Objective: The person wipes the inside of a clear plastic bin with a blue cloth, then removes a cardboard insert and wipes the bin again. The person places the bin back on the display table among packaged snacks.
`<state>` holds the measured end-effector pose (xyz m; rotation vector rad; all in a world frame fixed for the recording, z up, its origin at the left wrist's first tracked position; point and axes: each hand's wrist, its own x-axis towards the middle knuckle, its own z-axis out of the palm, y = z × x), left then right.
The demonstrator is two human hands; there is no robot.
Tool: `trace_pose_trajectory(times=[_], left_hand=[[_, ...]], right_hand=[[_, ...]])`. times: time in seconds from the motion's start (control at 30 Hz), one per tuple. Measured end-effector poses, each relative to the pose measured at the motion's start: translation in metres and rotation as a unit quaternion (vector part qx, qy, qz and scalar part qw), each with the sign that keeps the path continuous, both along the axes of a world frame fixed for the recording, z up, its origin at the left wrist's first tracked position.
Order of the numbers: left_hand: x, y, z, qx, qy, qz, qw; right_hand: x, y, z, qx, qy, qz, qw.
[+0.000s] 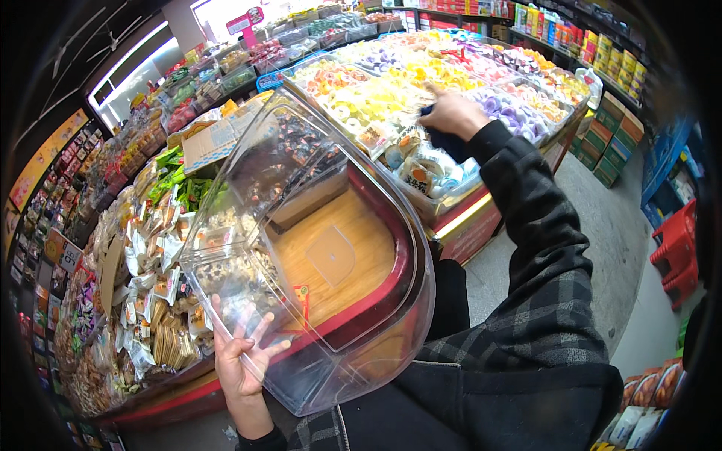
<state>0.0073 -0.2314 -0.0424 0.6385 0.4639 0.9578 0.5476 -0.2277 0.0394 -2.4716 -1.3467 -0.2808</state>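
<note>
My left hand (248,349) grips the lower left wall of a large clear plastic bin (361,361), which is tilted in front of my body. Through its clear walls a wooden display surface with a dark red rim shows. My right hand (457,113) reaches over the display of wrapped candies (378,104), holding a dark blue thing, perhaps a cloth, whose shape is partly hidden by the hand. White printed packets (420,175) lie in the clear compartment just below my right hand.
Heaped packaged snacks (163,282) and a cardboard piece (217,141) are at the left. Stacked cartons (609,138) and red plastic stools (677,253) stand on the right. Shelves with yellow cans (612,59) are at the back right.
</note>
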Motion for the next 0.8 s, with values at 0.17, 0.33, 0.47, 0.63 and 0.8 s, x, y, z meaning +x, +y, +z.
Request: trace_pose_trajectory(times=[0.17,0.33,0.47,0.63,0.8], left_hand=[[-0.001,-0.005,-0.004,0.014,0.038,0.017,0.999],[-0.009,-0.004,-0.021,0.027,0.027,-0.005,0.999],[-0.006,-0.004,-0.03,0.006,0.012,-0.006,1.0],[0.01,-0.006,-0.021,-0.003,0.057,-0.004,0.998],[0.036,0.012,-0.034,-0.029,0.043,-0.046,0.998]], right_hand=[[-0.075,0.078,-0.045,-0.128,0.06,0.061,0.988],[-0.068,0.112,-0.065,-0.123,0.045,-0.023,0.991],[-0.065,0.108,-0.078,-0.064,0.043,-0.029,0.997],[-0.075,0.072,-0.037,-0.015,0.025,0.032,0.999],[0.01,0.057,-0.003,0.005,0.02,-0.078,0.997]])
